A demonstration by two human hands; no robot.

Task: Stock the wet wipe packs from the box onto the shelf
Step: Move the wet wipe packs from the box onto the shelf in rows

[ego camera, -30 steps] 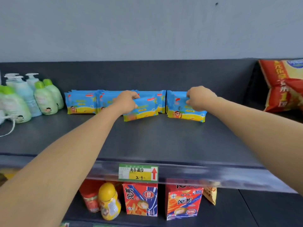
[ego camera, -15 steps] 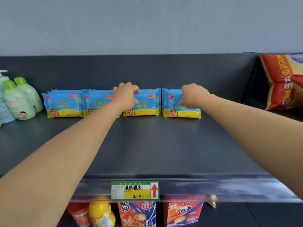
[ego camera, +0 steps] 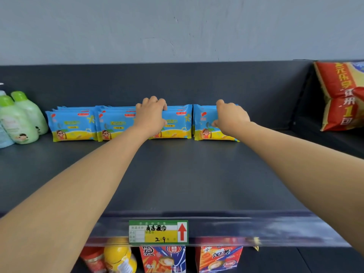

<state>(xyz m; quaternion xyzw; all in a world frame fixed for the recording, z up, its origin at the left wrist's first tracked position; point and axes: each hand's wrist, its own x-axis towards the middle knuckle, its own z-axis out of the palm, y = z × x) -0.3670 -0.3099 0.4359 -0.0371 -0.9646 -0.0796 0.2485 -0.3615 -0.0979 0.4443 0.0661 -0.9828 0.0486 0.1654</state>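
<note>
Squaring packs at the shelf (ego camera: 177, 174) back: left grip (ego camera: 151, 115) curled over third wet wipe stack (ego camera: 175, 123), right grip (ego camera: 230, 117) pinching fourth stack (ego camera: 204, 123). Risk: a careless release could topple the thin upright packs forward.

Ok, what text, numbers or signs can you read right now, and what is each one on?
"清洁湿巾" and "2 9": handwritten on the green and yellow price tag, with a red up arrow.
"泡芙": right-hand red and blue snack box below.
"1": red and yellow bag; other characters unclear.
Blue and yellow wet wipe packs: print too blurred.
Green bottles: labels too small.
</note>
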